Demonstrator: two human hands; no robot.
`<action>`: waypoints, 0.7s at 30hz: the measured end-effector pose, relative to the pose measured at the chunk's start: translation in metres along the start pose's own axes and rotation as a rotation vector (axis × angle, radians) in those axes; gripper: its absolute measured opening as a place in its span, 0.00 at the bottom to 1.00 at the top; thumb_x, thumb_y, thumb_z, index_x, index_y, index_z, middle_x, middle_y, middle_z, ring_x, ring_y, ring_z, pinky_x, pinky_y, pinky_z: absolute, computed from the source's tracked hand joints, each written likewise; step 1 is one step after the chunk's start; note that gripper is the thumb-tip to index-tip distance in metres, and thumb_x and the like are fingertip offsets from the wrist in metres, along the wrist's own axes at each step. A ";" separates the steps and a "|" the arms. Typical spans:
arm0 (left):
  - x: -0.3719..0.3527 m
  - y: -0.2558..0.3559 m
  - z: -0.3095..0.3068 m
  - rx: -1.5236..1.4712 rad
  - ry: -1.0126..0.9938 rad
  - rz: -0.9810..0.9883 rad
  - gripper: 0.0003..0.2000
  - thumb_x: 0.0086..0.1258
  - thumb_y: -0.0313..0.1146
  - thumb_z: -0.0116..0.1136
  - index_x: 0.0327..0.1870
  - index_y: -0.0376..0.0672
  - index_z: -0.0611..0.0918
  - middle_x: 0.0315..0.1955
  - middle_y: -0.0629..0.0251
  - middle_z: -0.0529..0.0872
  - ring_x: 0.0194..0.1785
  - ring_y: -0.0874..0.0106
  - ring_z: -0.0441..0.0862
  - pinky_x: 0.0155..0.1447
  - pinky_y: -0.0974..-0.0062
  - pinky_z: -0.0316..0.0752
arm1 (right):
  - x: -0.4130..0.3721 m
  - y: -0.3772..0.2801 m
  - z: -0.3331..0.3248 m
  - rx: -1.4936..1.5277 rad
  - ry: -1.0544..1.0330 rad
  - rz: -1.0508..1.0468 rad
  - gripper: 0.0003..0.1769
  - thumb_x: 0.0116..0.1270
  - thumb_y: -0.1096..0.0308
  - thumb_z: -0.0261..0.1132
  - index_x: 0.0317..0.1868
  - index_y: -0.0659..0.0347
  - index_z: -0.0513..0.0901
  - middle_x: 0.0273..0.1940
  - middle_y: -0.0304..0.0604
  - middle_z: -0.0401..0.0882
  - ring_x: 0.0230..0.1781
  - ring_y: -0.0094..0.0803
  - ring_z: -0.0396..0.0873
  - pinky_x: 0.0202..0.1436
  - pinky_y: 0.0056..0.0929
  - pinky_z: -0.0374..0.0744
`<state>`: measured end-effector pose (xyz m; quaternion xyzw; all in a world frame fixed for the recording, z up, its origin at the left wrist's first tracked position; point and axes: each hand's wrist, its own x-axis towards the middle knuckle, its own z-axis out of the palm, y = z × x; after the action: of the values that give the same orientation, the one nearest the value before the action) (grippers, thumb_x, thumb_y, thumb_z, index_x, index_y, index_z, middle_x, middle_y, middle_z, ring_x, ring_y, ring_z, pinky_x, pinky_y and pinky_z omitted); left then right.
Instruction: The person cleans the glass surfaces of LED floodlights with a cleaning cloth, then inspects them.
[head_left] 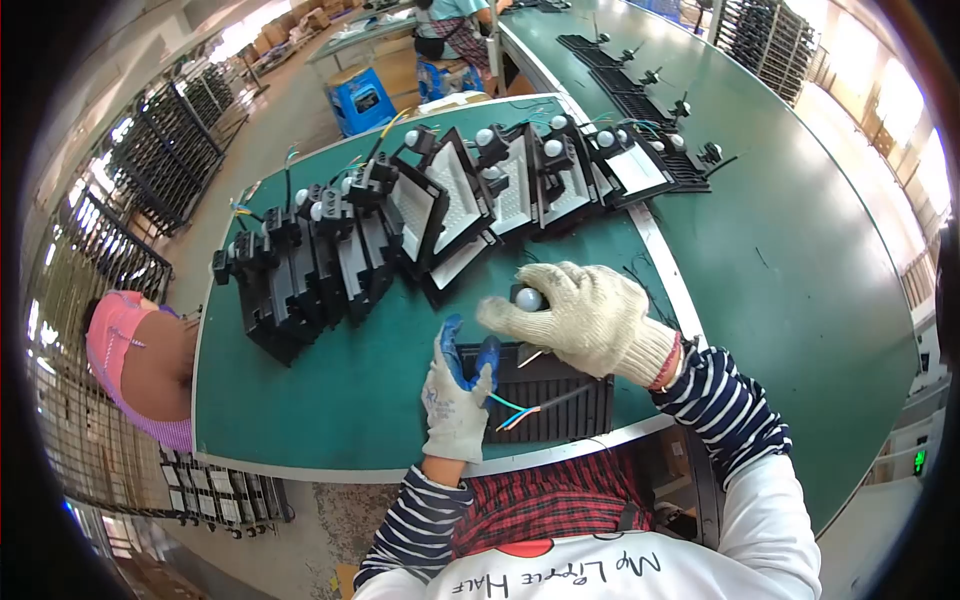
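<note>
In front of me a black ribbed floodlight lies with its finned back up. A cable on it splits into several coloured wires. My right hand, in a cream knit glove, is closed around a small black motion sensor with a white dome, above the floodlight's far edge. The sensor's lower part is hidden by the glove. My left hand, in a white glove with blue coating, grips the floodlight's left corner between thumb and fingers. A green wire passes close to its thumb.
Several black floodlights with sensors stand in a row across the green table. More finned housings lie on the longer bench to the right. One person is at the left; another sits at the back beside a blue stool.
</note>
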<state>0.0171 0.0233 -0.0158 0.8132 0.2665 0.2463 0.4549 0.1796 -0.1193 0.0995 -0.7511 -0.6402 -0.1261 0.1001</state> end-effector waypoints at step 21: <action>0.018 0.052 0.000 0.498 -0.142 0.419 0.20 0.56 0.32 0.68 0.53 0.44 0.87 0.46 0.55 0.88 0.50 0.53 0.84 0.58 0.57 0.77 | -0.048 0.041 0.043 0.726 -0.018 0.719 0.22 0.73 0.46 0.62 0.52 0.55 0.84 0.43 0.46 0.90 0.42 0.44 0.89 0.46 0.40 0.84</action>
<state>0.0409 0.0117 0.0324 0.9517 0.1128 0.2045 0.1992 0.2155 -0.1578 0.0434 -0.8416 -0.3448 0.1534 0.3863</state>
